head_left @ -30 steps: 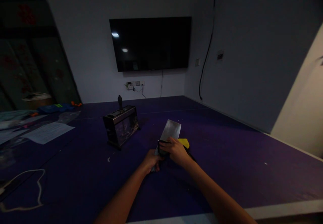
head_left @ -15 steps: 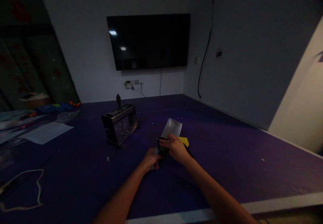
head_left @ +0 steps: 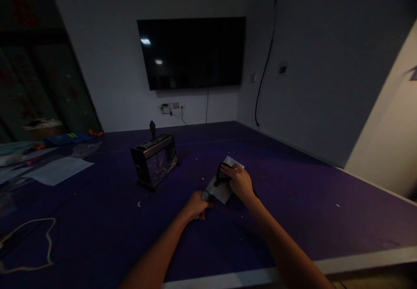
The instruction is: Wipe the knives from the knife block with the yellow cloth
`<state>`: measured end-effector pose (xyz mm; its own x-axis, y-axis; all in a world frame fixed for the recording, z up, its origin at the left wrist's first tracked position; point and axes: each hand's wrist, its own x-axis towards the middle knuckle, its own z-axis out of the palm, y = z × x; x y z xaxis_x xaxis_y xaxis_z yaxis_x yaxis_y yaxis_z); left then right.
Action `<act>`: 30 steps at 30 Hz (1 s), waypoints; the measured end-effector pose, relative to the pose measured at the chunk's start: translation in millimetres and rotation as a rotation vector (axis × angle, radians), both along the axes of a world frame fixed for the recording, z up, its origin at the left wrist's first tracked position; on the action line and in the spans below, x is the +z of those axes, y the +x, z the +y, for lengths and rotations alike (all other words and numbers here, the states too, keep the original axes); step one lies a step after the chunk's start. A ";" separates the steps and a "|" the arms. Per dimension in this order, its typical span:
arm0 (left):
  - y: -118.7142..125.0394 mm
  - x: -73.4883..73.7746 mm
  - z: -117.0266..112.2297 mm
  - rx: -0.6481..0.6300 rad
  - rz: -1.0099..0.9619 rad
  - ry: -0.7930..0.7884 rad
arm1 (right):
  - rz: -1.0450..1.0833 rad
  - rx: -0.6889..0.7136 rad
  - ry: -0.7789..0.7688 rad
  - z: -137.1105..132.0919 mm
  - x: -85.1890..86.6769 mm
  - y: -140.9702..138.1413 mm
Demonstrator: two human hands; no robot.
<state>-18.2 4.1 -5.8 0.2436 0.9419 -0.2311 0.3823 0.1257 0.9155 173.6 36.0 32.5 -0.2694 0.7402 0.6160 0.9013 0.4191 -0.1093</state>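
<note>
A cleaver [head_left: 220, 192] with a broad, pale metal blade is held low over the purple surface, its blade pointing away to the right. My left hand [head_left: 196, 204] is closed around its handle. Against the flat of the blade, toward its far end, my right hand [head_left: 241, 183] presses a dark, soft-looking piece like a cloth [head_left: 223, 174]. Part of that piece is hidden under the fingers. To the left stands a knife block [head_left: 161, 161] with see-through sides and a dark knife handle [head_left: 153, 130] sticking up from its top.
Purple covering [head_left: 293, 210] spreads over the surface, with small white scraps. Papers [head_left: 60, 170] and clear plastic lie at left, near a white cable [head_left: 49, 241]. A television [head_left: 193, 54] hangs on the back wall; a black cable [head_left: 265, 69] hangs at right.
My right hand has slid the dark piece along the blade, away from the handle and rightward. The yellow patch beside it is now out of sight. My left hand has hardly moved.
</note>
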 end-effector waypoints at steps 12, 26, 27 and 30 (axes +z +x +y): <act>0.7 -2.7 3.2 -0.059 0.117 0.037 | 0.123 -0.138 0.118 8.9 -3.0 28.5; -1.7 -9.3 5.1 0.015 -0.042 0.017 | 0.113 -0.197 0.115 9.7 -4.9 31.3; -1.6 -8.8 4.5 0.024 -0.052 0.014 | 0.111 -0.194 0.118 9.9 -5.4 31.4; -1.2 -6.8 3.4 0.039 -0.078 -0.003 | 0.114 -0.187 0.129 10.1 -6.1 31.0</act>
<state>-19.4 7.6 -12.6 0.2239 0.9504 -0.2158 0.3045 0.1421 0.9419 204.6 46.1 26.4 -0.0590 0.6838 0.7273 0.9493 0.2637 -0.1709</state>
